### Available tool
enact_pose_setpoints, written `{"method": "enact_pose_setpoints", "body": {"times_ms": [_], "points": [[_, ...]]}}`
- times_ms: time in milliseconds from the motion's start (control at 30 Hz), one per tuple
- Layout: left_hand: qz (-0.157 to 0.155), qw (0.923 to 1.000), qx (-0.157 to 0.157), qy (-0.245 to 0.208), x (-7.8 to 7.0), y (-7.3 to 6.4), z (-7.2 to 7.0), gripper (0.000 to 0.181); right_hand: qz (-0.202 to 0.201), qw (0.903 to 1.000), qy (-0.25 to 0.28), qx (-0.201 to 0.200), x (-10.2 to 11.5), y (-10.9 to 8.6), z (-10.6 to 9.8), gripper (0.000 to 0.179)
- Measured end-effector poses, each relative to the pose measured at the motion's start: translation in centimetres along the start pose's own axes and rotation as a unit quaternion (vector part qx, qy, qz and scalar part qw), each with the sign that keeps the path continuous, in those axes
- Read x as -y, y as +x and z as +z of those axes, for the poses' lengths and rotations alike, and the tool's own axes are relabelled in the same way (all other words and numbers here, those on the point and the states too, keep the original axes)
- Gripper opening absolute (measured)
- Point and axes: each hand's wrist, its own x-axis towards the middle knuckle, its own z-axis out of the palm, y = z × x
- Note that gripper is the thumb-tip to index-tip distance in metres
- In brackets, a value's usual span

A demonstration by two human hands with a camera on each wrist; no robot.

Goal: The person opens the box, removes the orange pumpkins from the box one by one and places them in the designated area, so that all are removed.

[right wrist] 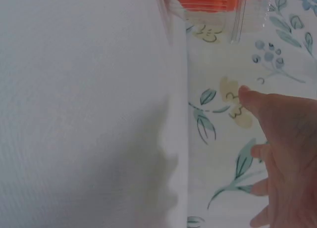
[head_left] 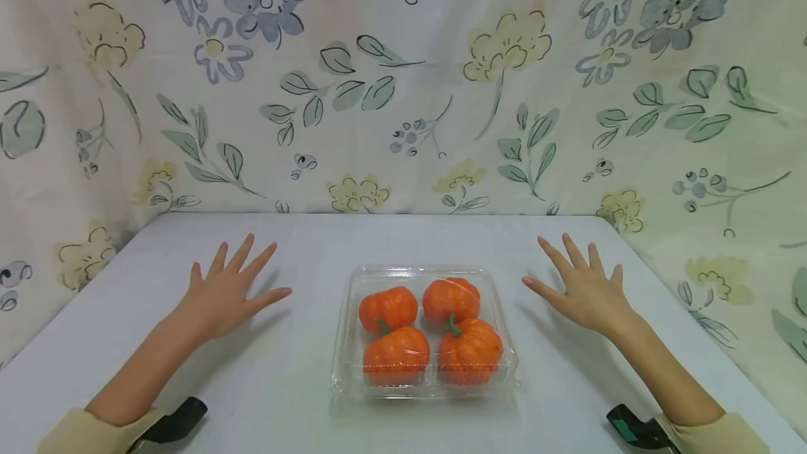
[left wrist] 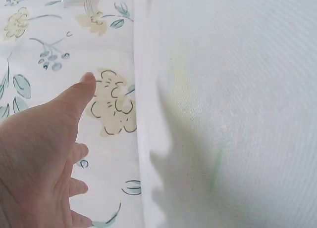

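A clear plastic clamshell box [head_left: 435,392] rests on the white table, its lid down over several small orange pumpkins [head_left: 396,356] with green stems. To the left of the box, my left hand [head_left: 223,293] is spread above the table, holding nothing. On the other side my right hand [head_left: 586,293] hovers with its fingers fanned out, also holding nothing. Neither hand touches the box. In the right wrist view, the box's edge and a bit of orange show at the top, beyond the right hand [right wrist: 292,149]. The left wrist view shows the left hand [left wrist: 44,149] with its thumb extended.
The white table [head_left: 284,370] reaches back to a floral curtain [head_left: 403,90] that hangs behind it and along both sides. A dark strap-on device [head_left: 179,420] sits at the left wrist, and a similar device [head_left: 637,427] at the right wrist.
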Motion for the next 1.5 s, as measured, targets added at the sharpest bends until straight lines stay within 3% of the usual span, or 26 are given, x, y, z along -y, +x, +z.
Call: {"method": "enact_pose_setpoints", "body": {"times_ms": [533,767,900,1067,1133,1200,1233,1333,1433,1500], "points": [[0.04,0.999,-0.005,0.02,-1.9,-1.3,0.4,0.093,-0.039,0.999,-0.002,-0.021,2.4,-0.8,-0.7,0.087],[0.088,0.9928,0.004,-0.081,-3.6,-2.5,0.8,0.087,-0.072,0.9965,-0.002,-0.041,4.3,-1.5,-1.3,0.076],[0.121,0.9823,0.003,-0.143,-4.6,-3.8,1.3,0.076,-0.091,0.9945,0.003,-0.051,5.8,-2.1,-1.7,0.071],[0.167,0.9631,-0.018,-0.211,-5.4,-4.7,2.3,0.057,-0.12,0.9908,0.01,-0.062,7.5,-2.9,-2.0,0.064],[0.172,0.9484,0.003,-0.267,-5.5,-4.7,2.6,0.052,-0.131,0.989,0.012,-0.067,8.2,-3.2,-2.1,0.062],[0.158,0.9276,0.049,-0.335,-5.6,-4.6,2.8,0.05,-0.141,0.9874,0.013,-0.071,8.7,-3.5,-2.1,0.062],[0.148,0.9121,0.079,-0.374,-5.5,-4.5,2.8,0.049,-0.145,0.9866,0.014,-0.072,9.0,-3.5,-2.1,0.061],[0.115,0.8519,0.165,-0.483,-5.5,-4.3,3.0,0.049,-0.161,0.984,0.014,-0.074,9.8,-3.8,-2.0,0.061],[0.094,0.7968,0.22,-0.555,-5.5,-4.3,3.3,0.048,-0.176,0.9811,0.018,-0.077,10.5,-4.0,-1.8,0.061],[0.087,0.7675,0.238,-0.589,-5.6,-4.3,3.5,0.047,-0.183,0.98,0.023,-0.076,11.0,-4.1,-1.6,0.061]]}}
